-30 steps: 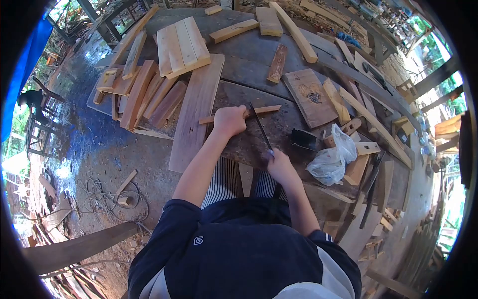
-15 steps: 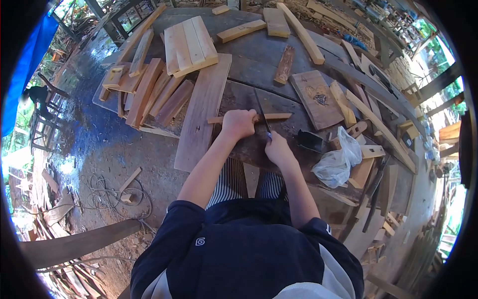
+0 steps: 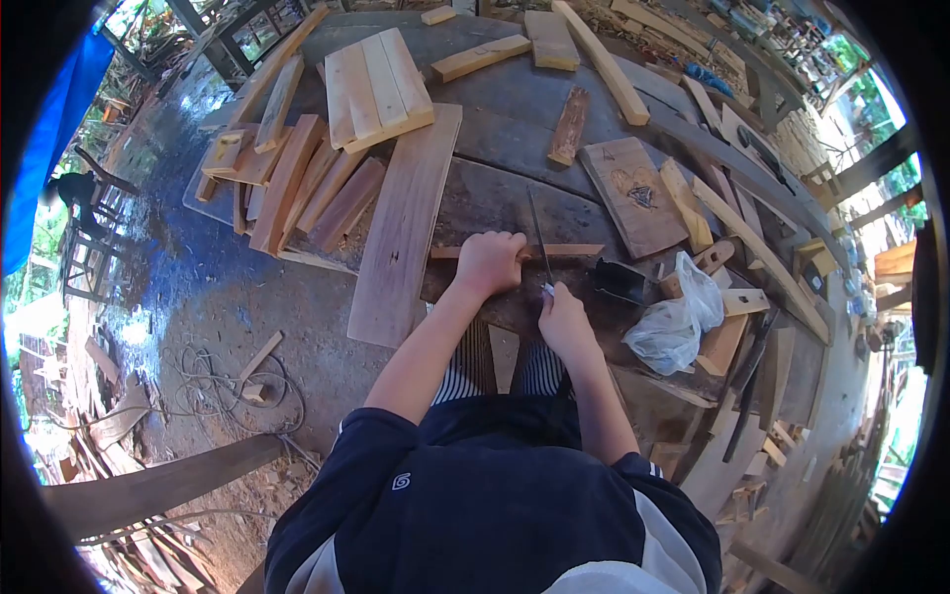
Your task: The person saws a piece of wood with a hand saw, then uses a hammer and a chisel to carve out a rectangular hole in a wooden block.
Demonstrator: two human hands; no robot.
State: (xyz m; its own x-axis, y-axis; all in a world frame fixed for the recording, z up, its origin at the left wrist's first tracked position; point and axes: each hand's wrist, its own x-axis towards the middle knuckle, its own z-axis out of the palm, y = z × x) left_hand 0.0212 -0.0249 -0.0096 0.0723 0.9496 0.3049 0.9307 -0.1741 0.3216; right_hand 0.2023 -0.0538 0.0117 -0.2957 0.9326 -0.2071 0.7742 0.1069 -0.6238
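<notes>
My left hand (image 3: 492, 263) is closed over a thin wooden strip (image 3: 582, 250), which lies crosswise at the near part of the workbench (image 3: 495, 148). Its free end sticks out to the right of my fingers. My right hand (image 3: 567, 322) grips a slim long-bladed tool (image 3: 536, 220) by its pale handle end, mostly hidden in my fist. The narrow blade points away from me and crosses the strip just right of my left hand. I cannot tell whether it is a file or a saw seen edge-on. A wide plank (image 3: 404, 223) lies left of my left hand.
Right of my hands are a black curved piece (image 3: 616, 281), a clear plastic bag (image 3: 675, 322) and a board with a carved design (image 3: 633, 196). A glued panel (image 3: 378, 89) and stacked wood pieces (image 3: 287, 188) lie left. A cable (image 3: 223, 391) coils on the floor.
Both hands have shifted right and slightly nearer me, together with the strip and the bladed tool. The blade still crosses the strip, with its tip further right.
</notes>
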